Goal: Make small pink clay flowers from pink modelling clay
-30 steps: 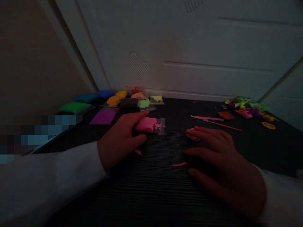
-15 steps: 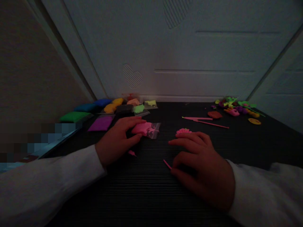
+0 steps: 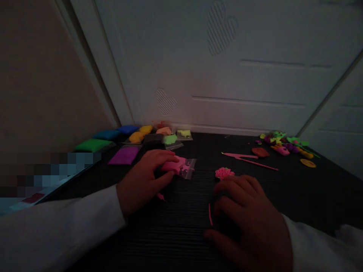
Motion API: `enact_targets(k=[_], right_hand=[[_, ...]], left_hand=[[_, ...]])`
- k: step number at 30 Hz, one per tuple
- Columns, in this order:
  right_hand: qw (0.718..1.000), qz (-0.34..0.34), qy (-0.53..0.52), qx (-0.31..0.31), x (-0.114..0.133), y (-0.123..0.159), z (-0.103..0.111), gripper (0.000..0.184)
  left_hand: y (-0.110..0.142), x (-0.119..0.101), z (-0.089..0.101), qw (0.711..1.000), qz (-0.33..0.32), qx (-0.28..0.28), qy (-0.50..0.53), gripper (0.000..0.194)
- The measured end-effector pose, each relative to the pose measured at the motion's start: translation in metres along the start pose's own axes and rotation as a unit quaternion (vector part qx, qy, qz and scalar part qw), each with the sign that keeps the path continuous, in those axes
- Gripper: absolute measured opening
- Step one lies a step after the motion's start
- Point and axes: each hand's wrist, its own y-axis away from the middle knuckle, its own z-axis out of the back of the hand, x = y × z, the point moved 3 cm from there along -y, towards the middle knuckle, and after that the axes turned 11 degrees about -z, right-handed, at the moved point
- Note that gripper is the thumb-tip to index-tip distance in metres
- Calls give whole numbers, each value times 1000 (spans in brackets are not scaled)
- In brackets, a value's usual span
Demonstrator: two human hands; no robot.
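My left hand (image 3: 146, 181) is closed around the left part of a small clear zip bag of pink clay (image 3: 177, 166), thumb at the near side and fingers over the top. Close under that hand, partly hidden, lies a small pink piece of clay (image 3: 160, 197). My right hand (image 3: 249, 215) is open, thumb well apart from the bent fingers, holding nothing. In the gap beside its fingertips a thin pink clay strip (image 3: 210, 215) rests on the black table (image 3: 170, 234). Just beyond the right fingers sits a ruffled pink clay flower (image 3: 224, 173) with bits of green.
Bagged clays stand back left, among them purple (image 3: 124, 155), green (image 3: 93, 145) and orange (image 3: 137, 137). Pink modelling tools (image 3: 244, 155) and a reddish lump (image 3: 260, 152) lie right of centre. Colourful clay figures (image 3: 280, 149) cluster back right, before a white panel (image 3: 170, 56).
My right thumb and fingers have parted and moved off the pink strip, which now lies more upright in view. The left hand stays at the bag. The camera view has tilted up slightly.
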Motion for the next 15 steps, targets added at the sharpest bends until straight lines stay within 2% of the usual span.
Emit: enact_targets(k=[5,12,15], right_hand=[[999,-10,5,40,8,-4,2,13],[1000,10,-18,3,9,-3,-3,7],[1000,2,-18,15,9,-2,-5,7]], left_hand=[[0,0,0,1000,-8,-7,7,27],[-2,-4,2,1000,-8,-21,15,24],[-2,-7,3,999,-7,-30,21,22]])
